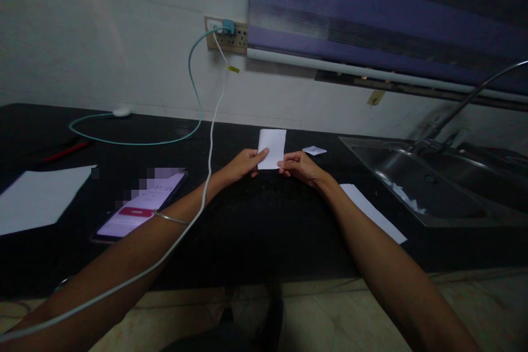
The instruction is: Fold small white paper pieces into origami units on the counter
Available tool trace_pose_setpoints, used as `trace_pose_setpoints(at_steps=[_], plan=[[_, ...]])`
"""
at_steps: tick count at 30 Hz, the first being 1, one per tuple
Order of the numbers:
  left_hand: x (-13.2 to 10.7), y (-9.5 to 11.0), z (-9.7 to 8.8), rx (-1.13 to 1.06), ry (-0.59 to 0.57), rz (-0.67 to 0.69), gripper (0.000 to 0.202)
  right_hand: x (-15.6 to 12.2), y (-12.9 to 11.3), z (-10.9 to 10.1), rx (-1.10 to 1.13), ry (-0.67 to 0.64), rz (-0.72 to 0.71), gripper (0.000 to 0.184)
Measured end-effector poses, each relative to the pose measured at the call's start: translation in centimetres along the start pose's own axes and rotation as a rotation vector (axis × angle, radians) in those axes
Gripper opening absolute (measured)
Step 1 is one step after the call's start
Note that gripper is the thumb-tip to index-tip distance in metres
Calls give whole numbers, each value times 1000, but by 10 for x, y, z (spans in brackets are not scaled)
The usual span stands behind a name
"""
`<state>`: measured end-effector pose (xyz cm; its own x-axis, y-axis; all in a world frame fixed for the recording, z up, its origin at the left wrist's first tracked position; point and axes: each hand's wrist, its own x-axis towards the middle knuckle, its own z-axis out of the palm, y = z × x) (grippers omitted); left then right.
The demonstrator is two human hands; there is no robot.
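Between my hands, raised over the black countertop (pixel 256 231), is a small white piece of paper (pixel 271 146), roughly rectangular. My left hand (pixel 246 164) grips its left edge, thumb on the front and fingers behind. At the lower right corner, my right hand (pixel 300 167) pinches the paper between thumb and fingers. A small folded paper (pixel 314 150) lies on the counter just right of my right hand. Beside my right forearm rests a white paper strip (pixel 373 212).
A phone (pixel 142 209) with a lit screen and a larger white sheet (pixel 41 198) lie at left, near a red thin object (pixel 66 150). A white cable (pixel 212 143) runs from the wall socket (pixel 231 38) across my left arm. The steel sink (pixel 433 181) is at right.
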<state>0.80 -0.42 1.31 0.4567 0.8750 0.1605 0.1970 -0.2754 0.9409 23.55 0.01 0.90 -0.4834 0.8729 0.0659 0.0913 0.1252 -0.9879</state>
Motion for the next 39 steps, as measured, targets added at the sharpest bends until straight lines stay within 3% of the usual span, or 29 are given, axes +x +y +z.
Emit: trace_pose_setpoints(at_steps=[9,14,19,39], plan=[[-2,1,0,-76,78,8,46,-1,-3,2,-34,-32,10,24],[2,-1,0,-166,4,-27,45,-1,-3,3,-56,-33,27,24],[1,-2,-1,-235,5,-17,42,-3,-5,3,-56,-42,17,24],[5,-8,-1,-213,86,-65,55,-3,-5,3,-56,-44,35,25]])
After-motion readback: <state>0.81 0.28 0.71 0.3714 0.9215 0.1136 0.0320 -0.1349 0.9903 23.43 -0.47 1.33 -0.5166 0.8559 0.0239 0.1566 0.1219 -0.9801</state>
